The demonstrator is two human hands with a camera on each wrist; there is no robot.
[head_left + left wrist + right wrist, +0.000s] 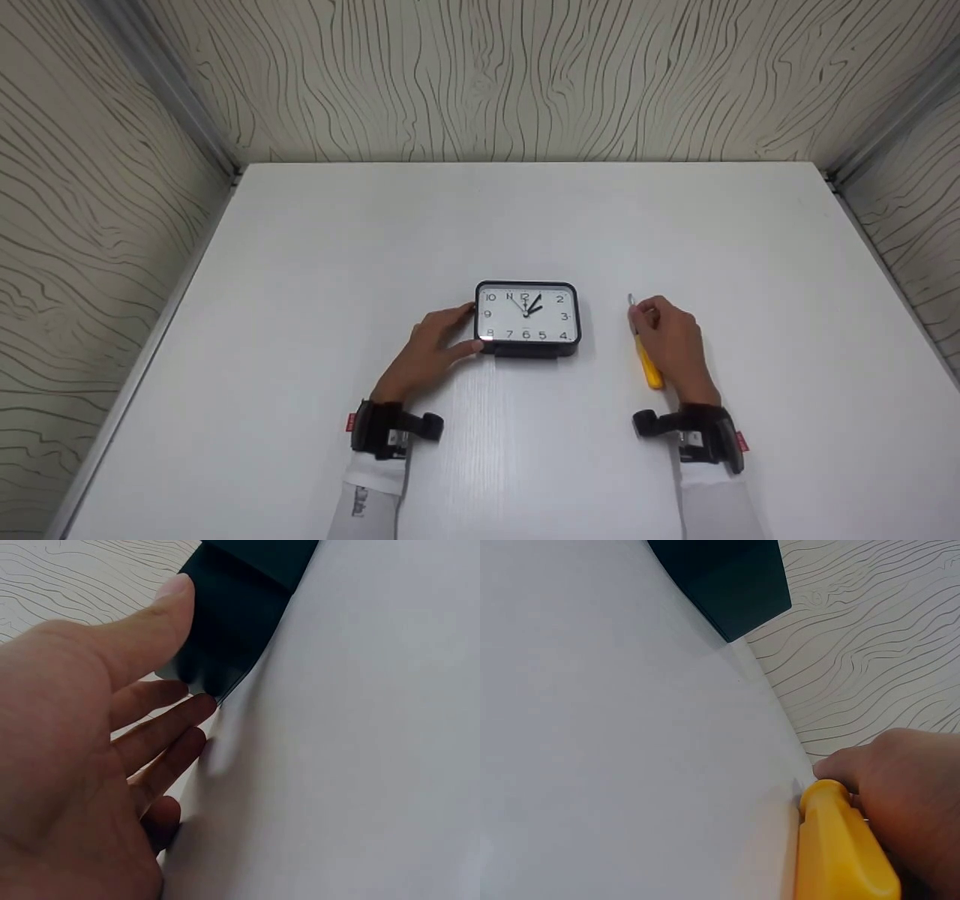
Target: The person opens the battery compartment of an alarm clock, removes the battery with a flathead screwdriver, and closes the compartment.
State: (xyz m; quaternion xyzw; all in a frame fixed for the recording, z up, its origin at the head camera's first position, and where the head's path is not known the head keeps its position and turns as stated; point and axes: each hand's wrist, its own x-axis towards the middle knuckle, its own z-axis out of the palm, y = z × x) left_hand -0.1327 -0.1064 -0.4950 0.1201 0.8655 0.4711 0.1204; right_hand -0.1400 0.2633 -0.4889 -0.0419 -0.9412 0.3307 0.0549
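Note:
A black rectangular alarm clock [527,322] with a white dial faces up toward the head camera. My left hand [429,346] holds it by its left end, the thumb at the lower corner and the fingers at the upper left side. In the left wrist view the clock's dark body [236,607] lies between thumb and fingertips. Right of the clock, my right hand [673,341] pinches a yellow-handled screwdriver [650,370] near its metal end, which points away from me. The screwdriver's yellow handle [840,855] fills the lower right wrist view; the fingertips are partly hidden there.
The white table [360,225] reaches back to a wall [480,82] with a wood-grain pattern. Similar panels stand at both sides, with grey metal strips at the corners. Each wrist wears a black camera strap.

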